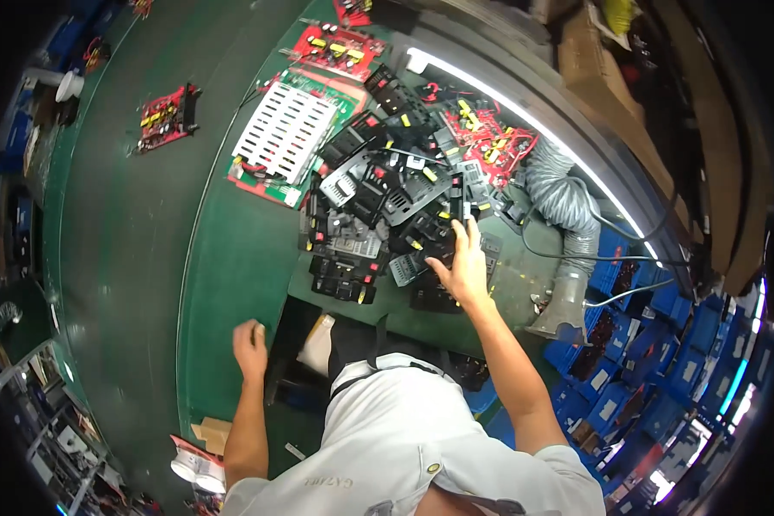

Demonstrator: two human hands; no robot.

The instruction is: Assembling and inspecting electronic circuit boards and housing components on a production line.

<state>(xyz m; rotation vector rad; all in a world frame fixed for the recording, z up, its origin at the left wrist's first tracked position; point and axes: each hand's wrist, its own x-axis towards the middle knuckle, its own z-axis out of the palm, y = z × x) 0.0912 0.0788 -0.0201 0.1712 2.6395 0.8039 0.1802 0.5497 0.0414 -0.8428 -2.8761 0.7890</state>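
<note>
My right hand (468, 273) reaches over a heap of black plastic housings (417, 199) on the green bench. Its thumb and fingers are spread, and the fingertips are at an upright black piece (457, 199) on the heap's right side. I cannot tell whether they touch it. Over the green strip at the left, my left hand (249, 348) is curled closed. Its fingers hide whatever may be inside. Several housings carry red and yellow bits; a grey slotted one (346, 179) lies among them. A black housing (346, 277) rests at the near left of the heap.
A white slotted panel (285, 131) lies on green boards left of the heap. Red circuit boards (490, 138) sit behind, another (165, 119) on the dark belt (146, 258). A grey flexible duct (568, 193), a light tube (533, 120) and blue bins (606, 344) stand right.
</note>
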